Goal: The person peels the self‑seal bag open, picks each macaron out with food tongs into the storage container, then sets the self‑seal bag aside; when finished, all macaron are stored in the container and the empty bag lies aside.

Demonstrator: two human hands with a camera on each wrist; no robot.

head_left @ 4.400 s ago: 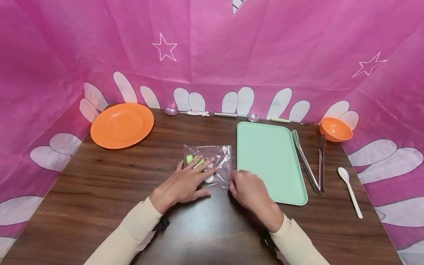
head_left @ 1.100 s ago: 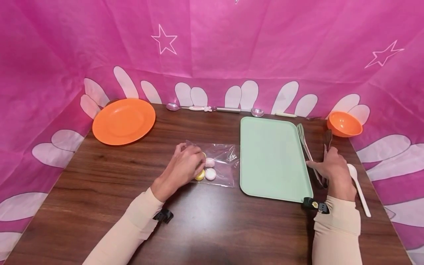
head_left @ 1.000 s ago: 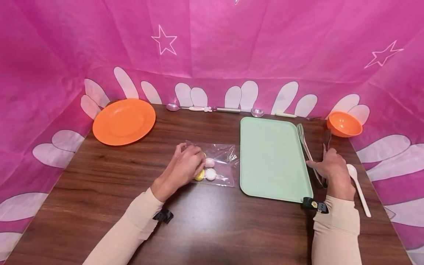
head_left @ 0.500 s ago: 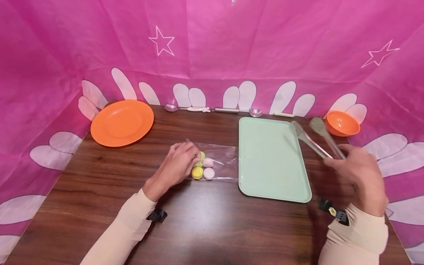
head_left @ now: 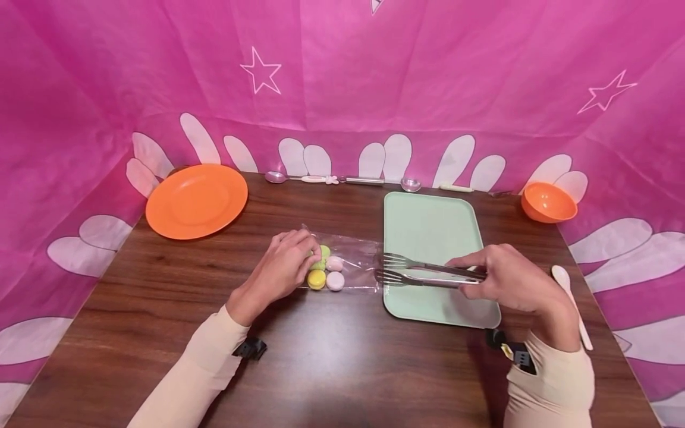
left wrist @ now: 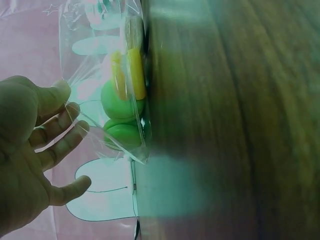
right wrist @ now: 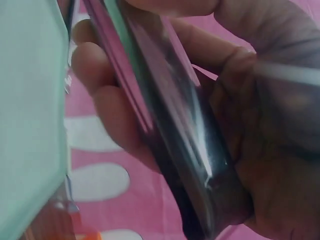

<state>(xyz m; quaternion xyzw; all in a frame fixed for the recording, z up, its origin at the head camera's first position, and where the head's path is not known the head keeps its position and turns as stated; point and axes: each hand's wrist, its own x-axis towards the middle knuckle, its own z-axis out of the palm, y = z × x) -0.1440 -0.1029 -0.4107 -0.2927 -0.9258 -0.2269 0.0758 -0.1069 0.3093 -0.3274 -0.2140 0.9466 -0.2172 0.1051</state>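
My left hand pinches the left edge of a clear plastic bag; the left wrist view shows thumb and fingertips on the bag's film. Inside lie several macarons: green, yellow, pink and pale lilac. In my right hand is a pair of metal tongs, held over the pale green tray. Their slotted tips point left, spread slightly apart, at the bag's right edge. In the right wrist view, fingers curl round the tongs' arms.
An orange plate lies at the back left, an orange bowl at the back right. Spoons, such as a pink-handled one, and a green-handled fork line the back edge. A white spoon lies at the right.
My right hand has taken hold of the tongs beside the tray, lifted them and swung them left across it. The left hand went from lying flat on the bag to pinching its edge.
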